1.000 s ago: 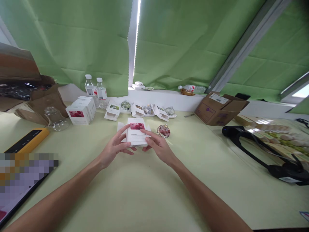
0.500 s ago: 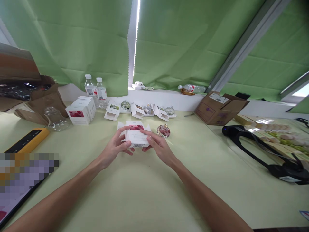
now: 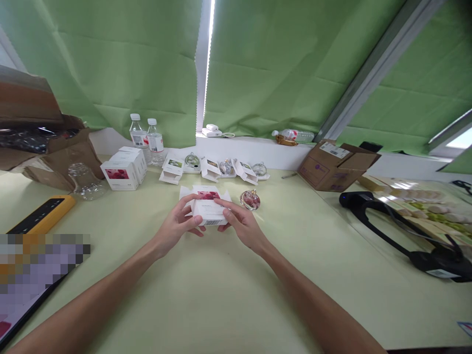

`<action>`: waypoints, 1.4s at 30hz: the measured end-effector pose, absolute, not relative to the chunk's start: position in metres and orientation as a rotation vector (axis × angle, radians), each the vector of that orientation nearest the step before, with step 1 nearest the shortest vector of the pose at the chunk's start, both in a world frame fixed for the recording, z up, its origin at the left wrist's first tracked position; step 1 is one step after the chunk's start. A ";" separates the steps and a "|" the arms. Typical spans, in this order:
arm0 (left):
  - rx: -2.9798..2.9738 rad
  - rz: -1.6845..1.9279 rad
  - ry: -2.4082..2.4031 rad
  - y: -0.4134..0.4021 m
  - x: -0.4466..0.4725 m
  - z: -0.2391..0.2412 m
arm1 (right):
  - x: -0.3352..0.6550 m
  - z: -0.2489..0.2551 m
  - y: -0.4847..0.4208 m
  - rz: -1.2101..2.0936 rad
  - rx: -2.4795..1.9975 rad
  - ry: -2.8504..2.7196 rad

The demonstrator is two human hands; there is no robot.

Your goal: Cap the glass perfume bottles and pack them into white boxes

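Observation:
Both hands hold a small white carton (image 3: 209,209) with a pink floral picture and a barcode on its near side. Its far flaps stand open. My left hand (image 3: 183,219) grips the left side, fingers along the top and thumb at the near edge. On the opposite side my right hand (image 3: 241,220) grips it the same way, index finger on the top face. Just beyond my right hand lies a round ornament (image 3: 250,199) with reddish petals inside and a gold-coloured rim. What is inside the carton is hidden.
Behind are opened white cartons (image 3: 172,168) with round glass ornaments (image 3: 259,169). Closed white boxes (image 3: 120,175) and water bottles (image 3: 155,142) stand left, near a clear glass vessel (image 3: 84,182) and yellow power strip (image 3: 42,215). Rightward sit a cardboard box (image 3: 326,167) and black headset (image 3: 391,236).
Almost nothing differs. The carton and both hands stay in place, with only a very slight shift of the thumbs.

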State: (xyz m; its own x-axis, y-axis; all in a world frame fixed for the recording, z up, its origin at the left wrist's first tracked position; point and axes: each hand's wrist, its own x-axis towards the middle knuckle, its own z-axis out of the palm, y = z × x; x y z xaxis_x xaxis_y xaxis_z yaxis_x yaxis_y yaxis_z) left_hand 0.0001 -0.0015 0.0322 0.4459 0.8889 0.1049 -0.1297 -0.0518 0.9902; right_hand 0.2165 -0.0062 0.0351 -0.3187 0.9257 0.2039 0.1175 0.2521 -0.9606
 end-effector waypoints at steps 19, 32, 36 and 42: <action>1.388 0.946 0.761 -0.002 0.001 0.033 | 0.215 0.034 -0.007 1.184 -0.983 -1.669; 1.358 0.913 0.738 -0.001 -0.001 0.033 | 0.215 0.031 -0.006 1.181 -0.987 -1.672; 1.364 0.896 0.706 -0.002 -0.001 0.032 | 0.214 0.031 -0.007 1.192 -0.988 -1.696; 1.361 0.906 0.702 -0.002 0.000 0.031 | 0.215 0.032 -0.008 1.190 -1.006 -1.695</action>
State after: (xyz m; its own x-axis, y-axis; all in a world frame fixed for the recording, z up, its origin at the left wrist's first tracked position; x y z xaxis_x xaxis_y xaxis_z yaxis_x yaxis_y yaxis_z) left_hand -0.0002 -0.0021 0.0311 0.4991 0.8625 0.0837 -0.1336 -0.0188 0.9909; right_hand 0.2146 -0.0075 0.0323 -0.3494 0.9212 0.1713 0.1518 0.2360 -0.9598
